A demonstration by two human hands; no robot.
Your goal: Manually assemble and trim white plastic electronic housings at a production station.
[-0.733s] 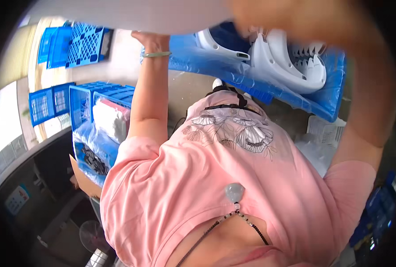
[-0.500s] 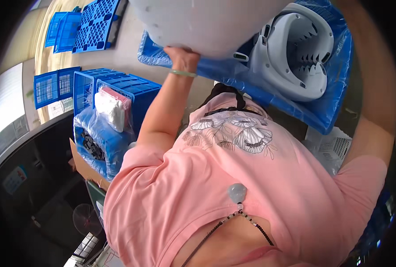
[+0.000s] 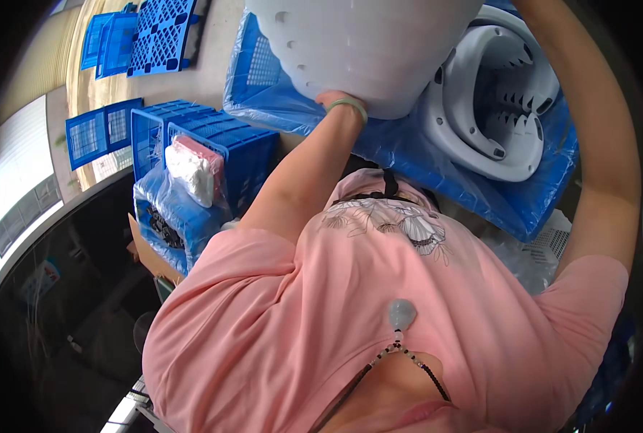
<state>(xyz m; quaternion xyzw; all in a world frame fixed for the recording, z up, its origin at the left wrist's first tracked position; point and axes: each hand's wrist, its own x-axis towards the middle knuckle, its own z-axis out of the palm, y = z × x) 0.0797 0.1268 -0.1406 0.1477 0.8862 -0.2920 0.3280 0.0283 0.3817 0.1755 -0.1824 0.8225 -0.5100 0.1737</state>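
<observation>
A large smooth white plastic shell [image 3: 350, 50] with small slots along its side fills the top middle, its upper end cut off by the picture edge. My left hand [image 3: 339, 99] grips its near lower edge; most of the fingers are hidden under it. My right arm reaches up along the right side and leaves the picture at the top, so the hand is out of sight. Beside the shell, curved white plastic pieces [image 3: 444, 137] with toothed inner edges lie nested in a blue crate [image 3: 534, 216] lined with clear plastic film.
At left stand blue crates [image 3: 253, 144], with a bag of pink and white cloth-like material [image 3: 191, 173] and a film-lined bin [image 3: 164, 229] holding black parts. A blue pallet [image 3: 161, 36] stands further off. A white perforated basket [image 3: 549, 242] sits at lower right.
The white shell and my left hand have moved right over the film-lined crate, uncovering more of its left end. My view has shifted slightly.
</observation>
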